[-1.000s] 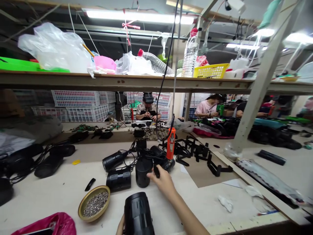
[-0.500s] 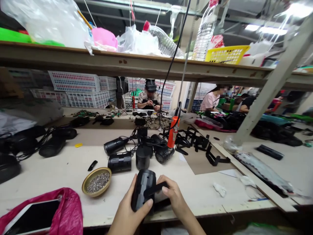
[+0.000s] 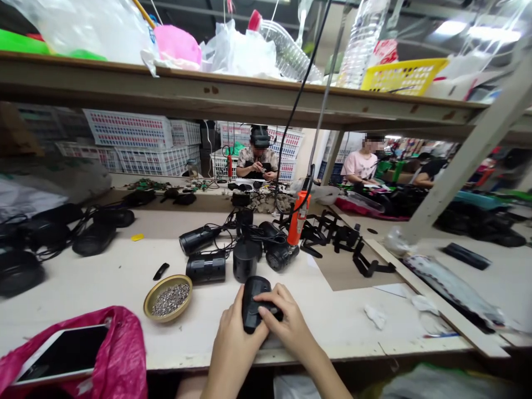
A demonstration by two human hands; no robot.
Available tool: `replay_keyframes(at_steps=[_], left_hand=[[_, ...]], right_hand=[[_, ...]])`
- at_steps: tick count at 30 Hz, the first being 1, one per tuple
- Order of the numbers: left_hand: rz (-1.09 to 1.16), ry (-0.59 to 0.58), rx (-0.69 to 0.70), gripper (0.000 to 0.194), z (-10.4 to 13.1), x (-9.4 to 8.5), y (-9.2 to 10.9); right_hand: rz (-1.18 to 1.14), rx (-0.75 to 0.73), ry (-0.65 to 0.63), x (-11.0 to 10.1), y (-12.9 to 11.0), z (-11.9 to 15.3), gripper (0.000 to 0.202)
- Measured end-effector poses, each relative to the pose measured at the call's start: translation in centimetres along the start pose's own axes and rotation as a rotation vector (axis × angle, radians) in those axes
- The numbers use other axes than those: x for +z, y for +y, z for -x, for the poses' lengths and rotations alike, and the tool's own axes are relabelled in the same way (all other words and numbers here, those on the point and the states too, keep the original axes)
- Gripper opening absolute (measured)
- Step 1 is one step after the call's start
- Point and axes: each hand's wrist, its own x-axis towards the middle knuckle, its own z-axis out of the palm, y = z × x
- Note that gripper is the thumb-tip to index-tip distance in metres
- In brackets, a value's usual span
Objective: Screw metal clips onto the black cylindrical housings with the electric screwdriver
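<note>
Near the table's front edge, my left hand (image 3: 235, 338) is wrapped round a black cylindrical housing (image 3: 251, 293), tilted upright. My right hand (image 3: 288, 318) presses a black bracket (image 3: 272, 308) against the housing's side with its fingers; much of the bracket is hidden behind them. Just beyond the hands lie several similar black cylinders (image 3: 205, 268) with cables. An orange electric screwdriver (image 3: 298, 221) hangs above them on a cord. To the left of my hands sits a brass-coloured bowl (image 3: 146, 306) holding many small metal screws (image 3: 171, 299).
Loose black brackets (image 3: 366, 263) lie on brown card at the right. A tablet (image 3: 62, 352) rests on a pink plastic bag (image 3: 128, 343) at front left. Overhead runs a loaded shelf (image 3: 249, 94). Two co-workers (image 3: 258, 160) sit beyond the table, and a wooden post (image 3: 449, 177) stands right.
The bracket has been brought from beside the housing to lie against it, with my right fingers now over the housing. The camera view has shifted slightly.
</note>
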Motion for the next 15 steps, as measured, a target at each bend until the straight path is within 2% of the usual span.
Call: replay_keyframes(at_steps=[4, 7, 11, 15], left_hand=[[0.071, 0.071, 0.063, 0.086, -0.4, 0.7, -1.4], [0.098, 0.093, 0.094, 0.085, -0.6, 1.1, -1.2], [0.083, 0.134, 0.093, 0.082, -0.5, 1.4, -0.5], [0.080, 0.174, 0.106, 0.081, -1.0, 2.7, -2.0]], right_hand=[[-0.127, 0.115, 0.047, 0.3, 0.4, -0.1, 0.038], [-0.143, 0.125, 0.111, 0.9, 0.8, -0.3, 0.041], [-0.108, 0.111, 0.152, 1.3, 0.8, -0.7, 0.030], [0.003, 0.046, 0.164, 1.2, 0.3, -1.0, 0.016]])
